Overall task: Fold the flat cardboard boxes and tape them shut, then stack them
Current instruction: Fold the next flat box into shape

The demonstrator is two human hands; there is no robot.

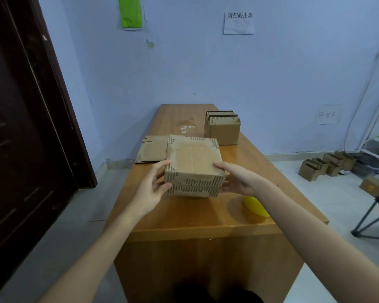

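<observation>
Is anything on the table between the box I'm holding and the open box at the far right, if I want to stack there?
Nothing visible. The held box, gripped by the left hand and right hand, has bare table between it and the open box. The flat cardboard lies off to the left.

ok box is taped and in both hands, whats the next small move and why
Probably carry the closed box forward and set it by or on the box at the far end, to start the stack. The left hand and right hand grip its two sides, its top looks taped, and only flat cardboard lies beside it.
</observation>
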